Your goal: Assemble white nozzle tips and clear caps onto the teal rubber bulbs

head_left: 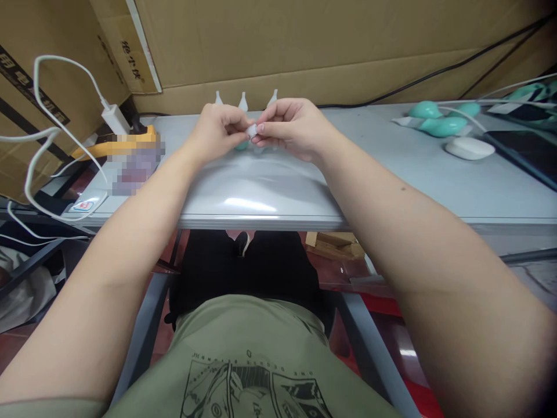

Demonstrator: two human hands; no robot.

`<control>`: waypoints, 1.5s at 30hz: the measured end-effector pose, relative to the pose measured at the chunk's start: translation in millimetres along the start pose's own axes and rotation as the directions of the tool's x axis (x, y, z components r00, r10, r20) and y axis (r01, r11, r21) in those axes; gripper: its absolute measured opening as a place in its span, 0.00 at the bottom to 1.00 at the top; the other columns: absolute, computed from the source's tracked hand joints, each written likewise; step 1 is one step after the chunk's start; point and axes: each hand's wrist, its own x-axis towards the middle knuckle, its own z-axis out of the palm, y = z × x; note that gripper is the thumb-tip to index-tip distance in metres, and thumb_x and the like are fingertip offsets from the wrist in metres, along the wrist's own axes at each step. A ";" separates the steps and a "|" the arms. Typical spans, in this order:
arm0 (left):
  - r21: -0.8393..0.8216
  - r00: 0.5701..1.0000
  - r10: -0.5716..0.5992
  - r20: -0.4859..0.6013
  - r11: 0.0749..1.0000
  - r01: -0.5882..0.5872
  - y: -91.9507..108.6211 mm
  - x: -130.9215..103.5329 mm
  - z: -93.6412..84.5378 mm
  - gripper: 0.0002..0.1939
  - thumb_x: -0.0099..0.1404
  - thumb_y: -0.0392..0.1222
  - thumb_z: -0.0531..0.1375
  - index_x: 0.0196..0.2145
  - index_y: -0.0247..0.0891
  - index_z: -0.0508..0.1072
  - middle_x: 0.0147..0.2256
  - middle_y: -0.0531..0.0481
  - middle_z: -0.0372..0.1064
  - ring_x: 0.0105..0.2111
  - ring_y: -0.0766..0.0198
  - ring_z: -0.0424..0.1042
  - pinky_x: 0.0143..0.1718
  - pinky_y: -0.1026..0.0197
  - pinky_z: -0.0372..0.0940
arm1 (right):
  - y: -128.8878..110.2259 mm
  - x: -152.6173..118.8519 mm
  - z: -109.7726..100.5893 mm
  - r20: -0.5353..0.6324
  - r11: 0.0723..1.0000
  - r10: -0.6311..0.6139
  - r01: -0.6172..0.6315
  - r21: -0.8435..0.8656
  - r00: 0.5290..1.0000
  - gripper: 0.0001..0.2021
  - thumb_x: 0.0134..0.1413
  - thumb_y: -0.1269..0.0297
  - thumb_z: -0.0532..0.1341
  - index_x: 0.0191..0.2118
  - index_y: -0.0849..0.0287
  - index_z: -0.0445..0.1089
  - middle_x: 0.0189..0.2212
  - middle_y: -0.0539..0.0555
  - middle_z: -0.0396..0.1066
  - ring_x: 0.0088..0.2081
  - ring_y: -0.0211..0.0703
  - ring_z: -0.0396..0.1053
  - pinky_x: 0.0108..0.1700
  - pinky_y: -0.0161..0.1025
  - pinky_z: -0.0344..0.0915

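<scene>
Small white piece [252, 131] sits between the hands, pinched in fingertips of both left hand [221, 132] and right hand [295, 129]; neither nearer. Long axis: can't tell, fingers cover it. Teal part [242, 144] just below left thumb; white nozzles [243, 102] beyond hands.

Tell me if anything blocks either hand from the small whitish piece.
Nothing visible does: the left hand and right hand meet right at the small whitish piece. The pale pointed tips rise behind the hands, not between.
</scene>
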 end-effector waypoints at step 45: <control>0.120 1.000 0.017 0.019 0.993 -0.019 14.8 -5.6 -7.1 0.10 0.74 0.48 0.75 0.35 0.47 0.84 0.36 0.45 0.85 0.43 0.45 0.88 0.55 0.40 0.83 | 1.1 -0.6 -8.6 0.016 0.999 0.021 -0.021 -0.032 1.000 0.15 0.66 0.75 0.88 0.35 0.49 0.88 0.39 0.55 0.89 0.48 0.57 0.91 0.49 0.44 0.94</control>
